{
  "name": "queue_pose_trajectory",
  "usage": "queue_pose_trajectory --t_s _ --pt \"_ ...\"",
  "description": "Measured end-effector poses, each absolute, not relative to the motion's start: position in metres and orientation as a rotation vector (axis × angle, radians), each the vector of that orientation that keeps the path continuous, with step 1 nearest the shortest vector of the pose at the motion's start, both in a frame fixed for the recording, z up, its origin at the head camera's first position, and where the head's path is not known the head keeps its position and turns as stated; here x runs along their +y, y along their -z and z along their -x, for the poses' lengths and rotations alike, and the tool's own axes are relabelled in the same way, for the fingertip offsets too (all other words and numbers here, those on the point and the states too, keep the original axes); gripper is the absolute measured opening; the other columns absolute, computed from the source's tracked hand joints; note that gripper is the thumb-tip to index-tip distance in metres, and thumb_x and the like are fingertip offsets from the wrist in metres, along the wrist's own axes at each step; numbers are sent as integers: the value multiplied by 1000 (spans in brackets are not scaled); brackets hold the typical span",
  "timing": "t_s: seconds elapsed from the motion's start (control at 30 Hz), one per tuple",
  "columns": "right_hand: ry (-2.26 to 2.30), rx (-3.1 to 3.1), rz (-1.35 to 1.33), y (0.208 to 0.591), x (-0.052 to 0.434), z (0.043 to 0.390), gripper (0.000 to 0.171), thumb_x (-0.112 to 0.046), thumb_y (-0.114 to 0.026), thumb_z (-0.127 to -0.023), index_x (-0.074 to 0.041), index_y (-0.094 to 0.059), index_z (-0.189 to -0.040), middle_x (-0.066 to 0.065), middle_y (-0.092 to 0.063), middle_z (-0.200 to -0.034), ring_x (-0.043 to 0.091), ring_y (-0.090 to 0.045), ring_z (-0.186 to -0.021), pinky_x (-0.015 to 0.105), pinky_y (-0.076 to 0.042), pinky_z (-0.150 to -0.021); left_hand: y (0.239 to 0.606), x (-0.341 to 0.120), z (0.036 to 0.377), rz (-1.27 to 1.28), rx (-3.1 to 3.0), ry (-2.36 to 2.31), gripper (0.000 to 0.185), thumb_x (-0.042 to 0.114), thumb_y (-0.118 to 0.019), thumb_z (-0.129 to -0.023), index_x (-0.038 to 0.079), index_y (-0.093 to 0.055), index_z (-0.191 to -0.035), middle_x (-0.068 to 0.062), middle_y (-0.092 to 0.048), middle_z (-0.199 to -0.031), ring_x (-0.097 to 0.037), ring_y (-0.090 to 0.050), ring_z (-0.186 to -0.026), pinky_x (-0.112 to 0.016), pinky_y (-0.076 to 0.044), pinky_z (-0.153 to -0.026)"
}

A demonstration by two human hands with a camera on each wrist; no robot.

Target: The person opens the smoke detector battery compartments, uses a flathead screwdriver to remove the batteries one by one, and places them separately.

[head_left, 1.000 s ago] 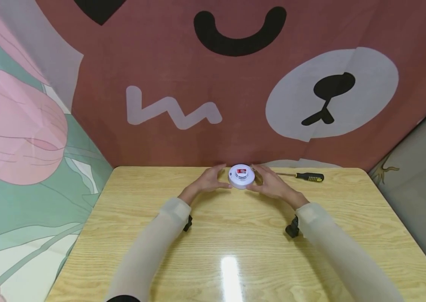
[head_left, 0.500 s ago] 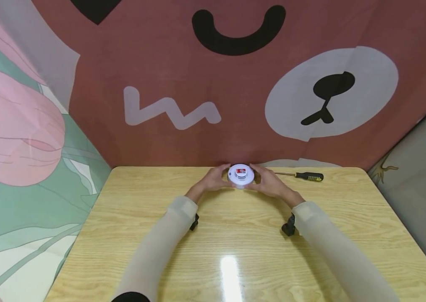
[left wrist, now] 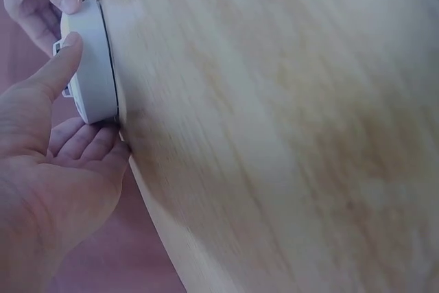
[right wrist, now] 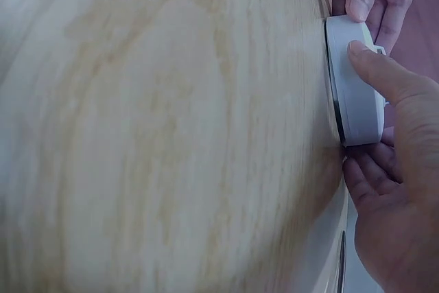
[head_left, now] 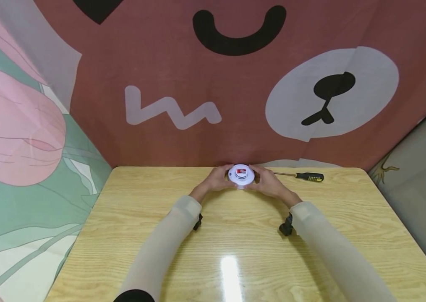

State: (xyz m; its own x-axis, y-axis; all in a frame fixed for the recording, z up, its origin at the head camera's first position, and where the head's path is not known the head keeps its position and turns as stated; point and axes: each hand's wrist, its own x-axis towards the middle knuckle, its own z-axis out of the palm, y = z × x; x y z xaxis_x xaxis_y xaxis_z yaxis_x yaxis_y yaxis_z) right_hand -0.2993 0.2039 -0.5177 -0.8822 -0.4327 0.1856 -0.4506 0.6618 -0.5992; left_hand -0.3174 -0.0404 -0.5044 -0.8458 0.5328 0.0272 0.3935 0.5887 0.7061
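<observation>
Now both hands grip a round white smoke detector; red label on top.

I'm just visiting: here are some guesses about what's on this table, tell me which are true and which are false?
1. Both hands grip the white round device. True: left hand and right hand curl round its sides.
2. The screwdriver is in the right hand. False: it lies on the table, apart.
3. The device sits at the table's near edge. False: it is close to the far edge.
4. The screwdriver handle is black and yellow. True.
5. The device bears a red mark on top. True.
</observation>
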Motion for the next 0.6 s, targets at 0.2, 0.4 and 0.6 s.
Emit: queue_pose_trajectory --t_s 0.2,0.4,0.6 --pt "-1076 -2839 -735 520 204 300 87 -18 -94 -82 14 -50 -149 33 -55 -149 46 -53 -139 56 -43 -115 506 -40 317 -751 2604 -1155 81 12 -89 -87 -7 -47 -154 -24 -51 -157 -33 -48 -147 -39 -36 -123" --pt "-1077 -2827 -748 522 205 301 85 -19 -95 -81 12 -52 -148 30 -59 -146 43 -57 -135 55 -46 -112 506 -39 317 -726 2613 -1143 82 13 -89 -87 -7 -47 -154 -23 -50 -158 -32 -48 -147 -37 -37 -122" --pt "-1076 -2829 -760 520 205 299 86 -22 -96 -80 10 -54 -147 27 -62 -144 39 -61 -131 53 -50 -109 502 -40 312 -723 2608 -1158 80 11 -90 -86 -7 -49 -152 -23 -53 -155 -32 -51 -145 -38 -38 -122"
